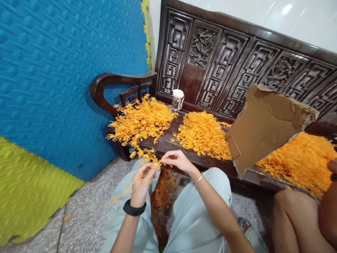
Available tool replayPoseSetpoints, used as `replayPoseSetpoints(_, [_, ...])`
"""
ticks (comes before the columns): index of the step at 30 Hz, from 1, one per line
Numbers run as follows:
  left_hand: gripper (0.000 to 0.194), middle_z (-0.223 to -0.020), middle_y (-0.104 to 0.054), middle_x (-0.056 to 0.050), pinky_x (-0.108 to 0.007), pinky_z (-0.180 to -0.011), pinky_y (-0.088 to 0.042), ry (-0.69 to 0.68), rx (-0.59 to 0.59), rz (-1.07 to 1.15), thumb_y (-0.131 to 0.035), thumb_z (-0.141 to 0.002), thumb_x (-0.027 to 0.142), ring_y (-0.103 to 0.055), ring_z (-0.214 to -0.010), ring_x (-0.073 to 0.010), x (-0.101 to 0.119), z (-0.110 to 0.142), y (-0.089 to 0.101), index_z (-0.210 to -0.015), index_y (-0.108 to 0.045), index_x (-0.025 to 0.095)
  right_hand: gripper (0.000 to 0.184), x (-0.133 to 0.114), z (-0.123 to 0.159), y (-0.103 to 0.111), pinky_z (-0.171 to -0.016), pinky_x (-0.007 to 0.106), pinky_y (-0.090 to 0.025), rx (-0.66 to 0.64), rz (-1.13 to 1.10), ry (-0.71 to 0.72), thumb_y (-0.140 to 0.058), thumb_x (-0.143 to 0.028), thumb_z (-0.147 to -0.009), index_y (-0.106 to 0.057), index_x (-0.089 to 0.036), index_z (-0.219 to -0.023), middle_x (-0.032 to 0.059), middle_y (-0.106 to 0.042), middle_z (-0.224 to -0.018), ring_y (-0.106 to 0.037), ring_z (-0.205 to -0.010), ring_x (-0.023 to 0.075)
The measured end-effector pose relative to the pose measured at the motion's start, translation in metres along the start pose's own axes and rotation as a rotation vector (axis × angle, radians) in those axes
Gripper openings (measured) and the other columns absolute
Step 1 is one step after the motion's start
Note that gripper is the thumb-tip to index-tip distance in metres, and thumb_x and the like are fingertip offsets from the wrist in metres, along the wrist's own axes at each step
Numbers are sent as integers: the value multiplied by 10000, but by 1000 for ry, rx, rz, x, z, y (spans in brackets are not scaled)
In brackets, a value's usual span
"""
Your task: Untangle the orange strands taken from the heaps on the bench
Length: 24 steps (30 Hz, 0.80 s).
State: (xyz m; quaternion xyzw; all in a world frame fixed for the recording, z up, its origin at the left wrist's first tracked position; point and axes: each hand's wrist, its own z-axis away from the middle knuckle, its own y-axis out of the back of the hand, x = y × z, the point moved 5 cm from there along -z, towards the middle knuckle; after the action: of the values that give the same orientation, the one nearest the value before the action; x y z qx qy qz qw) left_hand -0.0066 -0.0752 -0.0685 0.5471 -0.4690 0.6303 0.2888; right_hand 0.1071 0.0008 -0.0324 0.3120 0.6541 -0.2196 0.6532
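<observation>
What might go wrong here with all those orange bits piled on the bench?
The left pile hangs over the bench edge, so sprigs may slip to the floor. The thin orange sprig pinched between left hand and right hand could snap. The small jar beside the piles might get knocked.

A home turned piecework corner: carved dark wooden bench (237,63) against white wall tiles (289,17), foam play mats (52,88), terrazzo floor (86,211), orange plastic sprigs (202,133) heaped

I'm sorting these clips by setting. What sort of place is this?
Probably a room in a home used for piecework. A carved wooden bench stands on a speckled floor beside foam mats, and it bears heaps of orange plastic sprigs and a torn cardboard box.
</observation>
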Motion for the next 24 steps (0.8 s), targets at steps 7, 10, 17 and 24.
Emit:
replayPoseSetpoints(7, [182, -487, -496, 42, -206, -501, -380, 18, -25, -22, -636, -648, 322, -452, -484, -95, -4, 1, -3, -656, -553, 160, 261, -2, 1, -3, -462, 176, -297, -18, 29, 15, -617, -361, -675, -599, -109, -737, -23, -494, -547, -386, -472, 42])
replayPoseSetpoints(10, [166, -512, -515, 36, -211, -518, -384, -16, 9, -7, -627, -670, 316, -465, -502, -100, -4, 2, -1, -710, -575, 163, 253, 0, 0, -2, -467, 176, -298, -8, 31, 21, -616, -355, -676, -590, -110, -733, -20, -493, -562, -387, -483, 44])
replayPoseSetpoints(17, [176, -532, -526, 21, -224, -513, -391, -48, -53, -22, -617, -682, 324, -472, -510, -110, -4, 1, -5, -741, -593, 159, 239, 2, 1, 2, -496, 169, -315, 56, 144, 58, -588, -350, -692, -579, -115, -733, -15, -496, -601, -396, -528, 49])
replayPoseSetpoints(24, [200, -556, -530, 15, -227, -513, -401, -50, -62, -78, -615, -677, 343, -474, -519, -113, -3, 1, -3, -752, -595, 159, 175, -2, 2, -1, -502, 159, -321, -30, 269, 66, -559, -291, -714, -567, -116, -707, -18, -502, -607, -402, -532, 47])
